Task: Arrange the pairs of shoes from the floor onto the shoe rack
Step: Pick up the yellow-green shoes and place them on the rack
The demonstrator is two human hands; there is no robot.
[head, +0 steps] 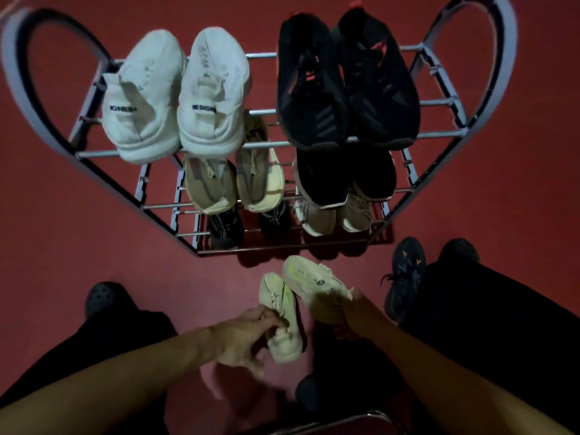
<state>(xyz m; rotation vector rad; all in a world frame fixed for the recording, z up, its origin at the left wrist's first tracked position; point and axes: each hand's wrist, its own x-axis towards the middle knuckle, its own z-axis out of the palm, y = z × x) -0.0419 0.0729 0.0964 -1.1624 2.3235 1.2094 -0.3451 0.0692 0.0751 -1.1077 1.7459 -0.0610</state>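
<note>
We count one rack (439, 103), three tiers showing; two white sneakers (175, 95) and two black trainers (345, 86) up top; two beige shoes (235, 180) and two dark ones (345, 177) in the middle; two black shoes (226, 230) and two pale ones (332, 215) lowest; two cream shoes (298, 296) off the rack, one per hand, two hands; one dark sneaker (405, 281) on the floor; two clogs (103, 298) on our feet.

Both forearms are bare, with no sleeves, and the left hand (241, 335) and right hand (356, 309) wear no gloves. Below the rack (439, 133), black trousers (489, 324) cover the legs, ending in black perforated clogs (102, 298).
</note>
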